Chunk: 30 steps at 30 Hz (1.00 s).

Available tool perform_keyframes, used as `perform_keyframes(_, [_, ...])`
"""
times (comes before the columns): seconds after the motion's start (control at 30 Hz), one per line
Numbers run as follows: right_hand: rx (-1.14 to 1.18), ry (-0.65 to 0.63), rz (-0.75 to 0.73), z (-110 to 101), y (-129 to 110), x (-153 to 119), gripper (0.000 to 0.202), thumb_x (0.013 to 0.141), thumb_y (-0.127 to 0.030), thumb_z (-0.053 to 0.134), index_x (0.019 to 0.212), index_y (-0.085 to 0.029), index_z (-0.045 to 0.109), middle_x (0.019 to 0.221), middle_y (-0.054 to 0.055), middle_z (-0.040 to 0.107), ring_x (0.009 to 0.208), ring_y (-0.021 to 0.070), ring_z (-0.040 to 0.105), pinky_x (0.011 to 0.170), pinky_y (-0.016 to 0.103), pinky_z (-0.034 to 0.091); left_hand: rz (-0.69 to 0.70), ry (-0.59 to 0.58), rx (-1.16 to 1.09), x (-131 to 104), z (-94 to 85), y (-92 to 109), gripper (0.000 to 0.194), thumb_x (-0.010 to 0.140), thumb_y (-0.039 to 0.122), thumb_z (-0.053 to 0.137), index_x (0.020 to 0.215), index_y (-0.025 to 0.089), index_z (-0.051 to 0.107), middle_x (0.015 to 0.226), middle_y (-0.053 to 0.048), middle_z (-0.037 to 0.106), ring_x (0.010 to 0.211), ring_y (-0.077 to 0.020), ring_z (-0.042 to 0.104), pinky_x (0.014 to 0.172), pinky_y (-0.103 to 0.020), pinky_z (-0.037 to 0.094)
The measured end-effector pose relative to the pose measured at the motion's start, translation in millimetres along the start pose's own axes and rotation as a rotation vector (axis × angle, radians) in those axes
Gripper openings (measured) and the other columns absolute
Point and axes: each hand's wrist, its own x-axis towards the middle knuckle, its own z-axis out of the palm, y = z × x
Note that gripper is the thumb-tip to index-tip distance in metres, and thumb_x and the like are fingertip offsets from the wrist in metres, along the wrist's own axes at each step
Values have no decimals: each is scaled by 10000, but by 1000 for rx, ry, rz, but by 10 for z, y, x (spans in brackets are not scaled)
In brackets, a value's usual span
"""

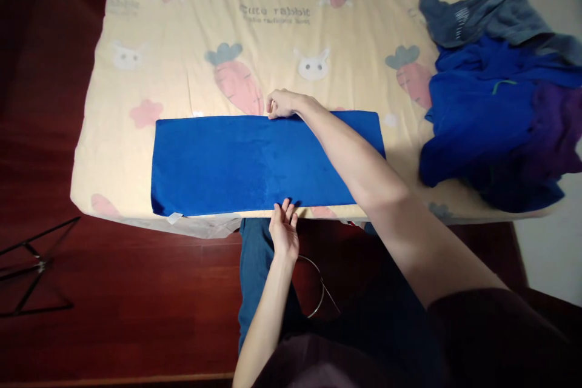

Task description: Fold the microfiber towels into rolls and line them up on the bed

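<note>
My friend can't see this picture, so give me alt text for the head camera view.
A person's bare hands reach opposite long edges of a flat blue cloth, the right hand at the far edge, the left hand at the near one. Rumpled clothes share the rabbit-and-carrot-print bedsheet, at right.

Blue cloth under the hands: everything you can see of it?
The blue cloth is a plain oblong of soft-looking fabric with faint shading patches mid-surface and a small white tag at its near-left corner. It lies flat, lengthwise along the near edge of the patterned sheet. The right hand is at its far edge, the left hand at its near edge. Layers: can't tell.
</note>
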Motion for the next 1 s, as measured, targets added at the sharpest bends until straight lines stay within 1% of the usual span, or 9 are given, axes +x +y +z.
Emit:
perform_keyframes(0.13, [-25,-67,5,31,99,97,400,727,-472,900,977,-182,785,807,21,724,824,206,710,803,335,596,17,5,-18,23,-3,-38,201,1047,268,548,1067,142,704,1312,-128,700,959,-121,738,743,-173,601])
perform_keyframes(0.23, [42,-4,-35,18,160,165,355,748,-482,883,924,-190,783,725,0,694,766,186,703,759,323,603,33,1,-13,44,-27,-69,189,1031,281,580,1047,152,717,1300,-131,703,1028,-151,734,795,-197,606])
perform_keyframes(0.33, [162,69,-62,-8,147,168,364,771,-474,868,942,-165,777,727,12,691,793,197,711,766,329,611,65,7,8,56,-55,-100,172,1009,292,620,1036,158,725,1286,-134,703,1080,-179,726,836,-216,603])
perform_keyframes(0.47, [267,78,9,18,35,52,351,773,-410,882,964,-141,761,736,28,692,842,219,712,827,374,618,91,45,12,60,-73,-132,155,995,292,645,1016,156,715,1225,-131,717,1052,-182,732,847,-231,603])
perform_keyframes(0.6, [399,46,45,40,-51,-94,359,713,-403,938,885,-167,729,671,4,664,766,198,692,799,382,630,127,40,-19,55,-84,-148,163,1017,265,603,988,143,707,1121,-116,738,946,-143,739,822,-220,595])
perform_keyframes(0.7, [465,60,20,-21,-83,-189,376,686,-420,955,838,-180,710,647,-8,657,722,180,675,765,361,628,176,33,-21,17,-85,-159,151,1007,256,621,966,139,706,1050,-102,745,885,-125,733,799,-219,584])
perform_keyframes(0.8, [475,131,-15,-138,-122,-295,370,688,-418,951,858,-192,712,674,-13,682,729,171,674,751,331,616,271,-16,31,-78,-93,-139,187,940,332,717,915,148,702,968,-82,741,834,-128,723,754,-226,567])
perform_keyframes(0.9, [495,233,-57,-309,-176,-459,341,690,-382,945,861,-192,720,735,-1,720,804,183,690,775,315,600,434,-94,151,-224,-128,38,328,853,464,785,789,166,664,813,-35,695,707,-112,672,668,-223,526])
perform_keyframes(1.0, [530,359,-108,-565,-229,-743,317,720,-387,916,880,-184,731,806,18,751,887,202,700,800,321,590,553,-101,331,-383,-131,520,427,844,552,755,692,197,573,659,15,583,601,-102,589,594,-222,471])
